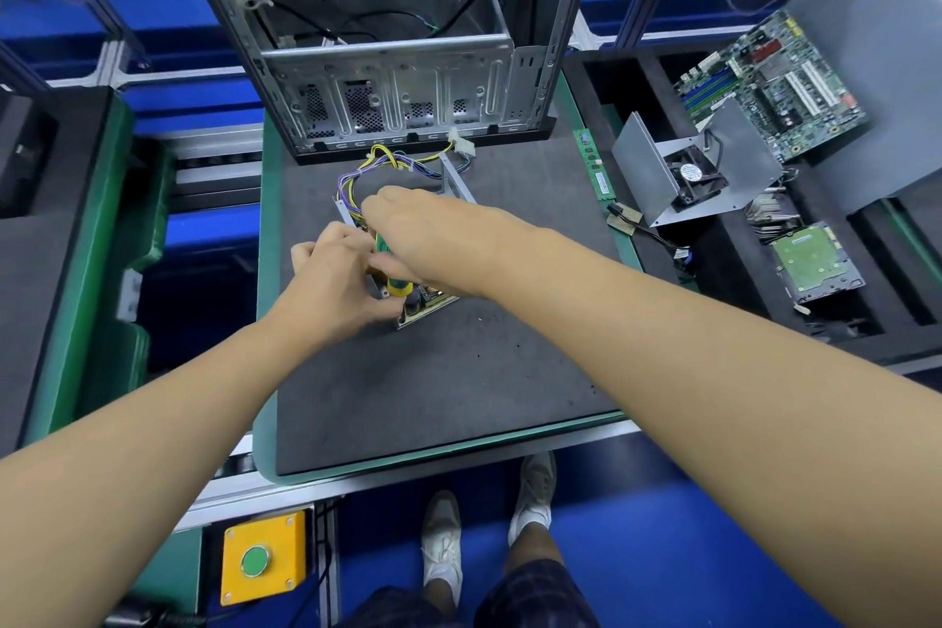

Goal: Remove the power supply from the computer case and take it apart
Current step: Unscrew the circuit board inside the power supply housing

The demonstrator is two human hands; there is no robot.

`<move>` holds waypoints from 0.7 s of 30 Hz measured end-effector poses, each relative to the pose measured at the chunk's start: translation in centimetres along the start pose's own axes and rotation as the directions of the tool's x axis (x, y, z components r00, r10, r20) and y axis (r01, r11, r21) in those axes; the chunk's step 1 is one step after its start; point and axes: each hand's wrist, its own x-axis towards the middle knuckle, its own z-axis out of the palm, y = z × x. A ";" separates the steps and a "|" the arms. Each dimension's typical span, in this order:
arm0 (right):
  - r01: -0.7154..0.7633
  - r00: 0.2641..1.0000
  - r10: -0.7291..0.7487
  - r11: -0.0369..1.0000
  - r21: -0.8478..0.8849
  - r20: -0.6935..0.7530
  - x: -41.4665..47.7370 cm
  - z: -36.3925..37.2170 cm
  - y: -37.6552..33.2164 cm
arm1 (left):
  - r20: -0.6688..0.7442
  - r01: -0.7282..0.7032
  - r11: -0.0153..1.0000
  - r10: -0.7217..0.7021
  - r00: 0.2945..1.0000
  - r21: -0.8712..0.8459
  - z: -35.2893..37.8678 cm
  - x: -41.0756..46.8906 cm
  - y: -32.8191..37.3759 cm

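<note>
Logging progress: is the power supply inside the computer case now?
No, the power supply lies on the dark mat in front of the computer case, beneath the left hand and right hand.

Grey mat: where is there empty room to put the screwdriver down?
The widest bare patch of the grey mat lies between the power supply and the mat's near edge. Another lies right of the supply, up to the memory stick. It is crowded by the computer case and the wire bundle.

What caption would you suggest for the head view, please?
The left hand holds the opened power supply while the right hand works a screwdriver near the case.
</note>
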 end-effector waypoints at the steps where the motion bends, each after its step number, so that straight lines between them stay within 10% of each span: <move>1: 0.004 1.000 -0.004 1.000 0.022 0.003 0.0 0.0 0.0 | 0.015 0.004 1.000 -0.004 1.000 0.011 0.0 0.0 -0.1; 14: -0.144 0.989 0.145 0.983 -0.113 -0.002 0.3 0.0 -2.3 | 0.145 -0.129 0.992 0.125 0.982 0.017 -1.4 -0.4 -0.8; 18: -0.008 0.995 0.029 0.975 -0.222 0.093 0.6 -1.2 -2.5 | 0.015 -0.071 0.986 0.074 0.997 -0.148 -3.5 0.6 -1.1; 21: 0.077 0.981 -0.024 0.960 -0.269 0.194 0.4 -2.4 -2.7 | 0.017 -0.056 0.998 0.055 0.998 0.035 -3.4 3.4 -1.0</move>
